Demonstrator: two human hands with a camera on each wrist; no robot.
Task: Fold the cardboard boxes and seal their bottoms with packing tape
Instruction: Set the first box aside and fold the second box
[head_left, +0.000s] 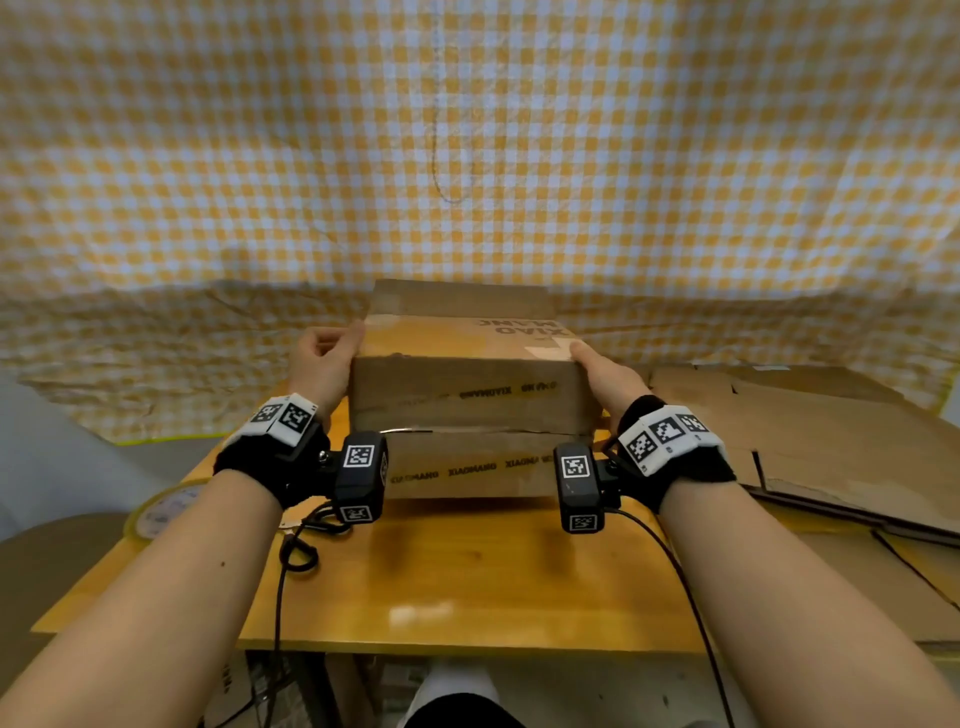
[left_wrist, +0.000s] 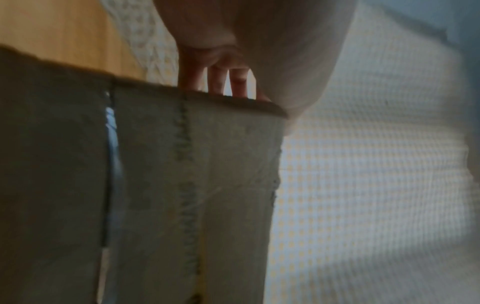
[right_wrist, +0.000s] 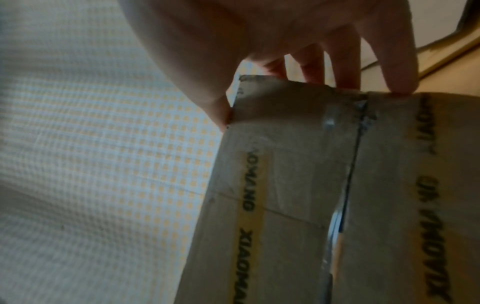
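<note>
Both hands are gripping one cardboard box from either side.
The box (head_left: 470, 384) is sitting near the table's (head_left: 457, 592) far edge, on its side; left hand (head_left: 323, 364) and right hand (head_left: 605, 376) are clasping its upper corners, fingers curling behind.

The box (head_left: 470, 395) is hiding the fingertips of both hands in the head view. Both wrist views are showing blurred print on the tape (right_wrist: 250, 197). The tape roll (head_left: 156, 512) is lying partly behind the left forearm.
</note>
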